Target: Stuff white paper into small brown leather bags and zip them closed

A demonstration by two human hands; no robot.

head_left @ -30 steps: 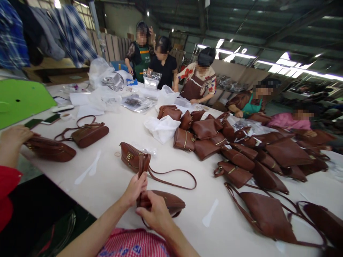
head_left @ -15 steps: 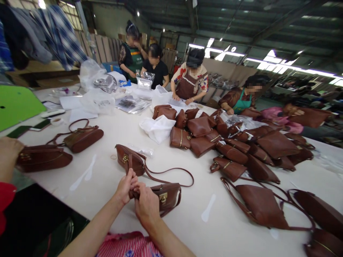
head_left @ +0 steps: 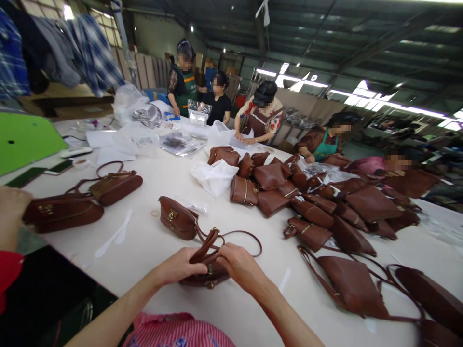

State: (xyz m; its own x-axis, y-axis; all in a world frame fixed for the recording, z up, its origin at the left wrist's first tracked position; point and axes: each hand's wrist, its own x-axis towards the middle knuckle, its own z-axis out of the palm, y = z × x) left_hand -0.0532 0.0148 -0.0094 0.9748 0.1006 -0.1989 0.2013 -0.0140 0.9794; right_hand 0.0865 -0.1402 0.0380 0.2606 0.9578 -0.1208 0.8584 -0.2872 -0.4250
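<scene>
A small brown leather bag lies on the white table right in front of me. My left hand grips its left end. My right hand grips its right end, near the folded strap that rises between my hands. A second brown bag with a gold clasp sits just beyond, its long strap looping to the right toward my bag.
A heap of brown bags covers the table's middle and right. Two more bags lie at the left, where another person's hand touches one. Several people work along the far side. Plastic bags and white cloth lie further back.
My hands have moved apart from the bag's left end to grip both ends, and the bag has turned. The strap now stands folded between them. The view has shifted slightly.
</scene>
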